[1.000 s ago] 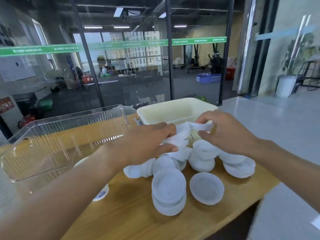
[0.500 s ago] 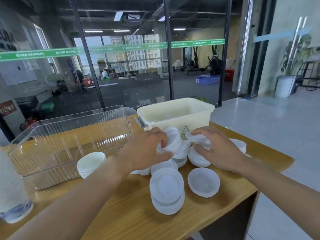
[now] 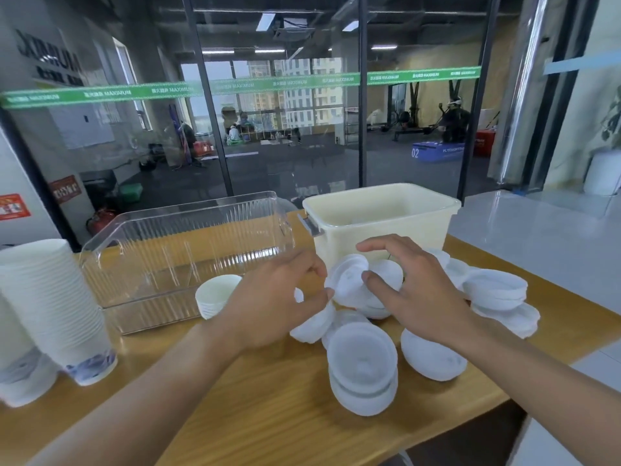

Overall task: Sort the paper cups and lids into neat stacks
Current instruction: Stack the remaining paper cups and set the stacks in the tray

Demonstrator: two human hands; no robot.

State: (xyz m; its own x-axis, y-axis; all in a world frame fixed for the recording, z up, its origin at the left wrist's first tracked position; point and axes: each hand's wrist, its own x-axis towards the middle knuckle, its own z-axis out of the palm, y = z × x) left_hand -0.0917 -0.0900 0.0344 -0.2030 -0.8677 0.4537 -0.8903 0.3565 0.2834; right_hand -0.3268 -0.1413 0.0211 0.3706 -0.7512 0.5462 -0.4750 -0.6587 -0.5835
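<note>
1 head view, looking forward-down, close over table (image 3: 255, 412).

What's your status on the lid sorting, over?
Left hand pinching a lid at its edge; right hand open beside it. Lid pile still loose on table. Cream bin close behind.
</note>
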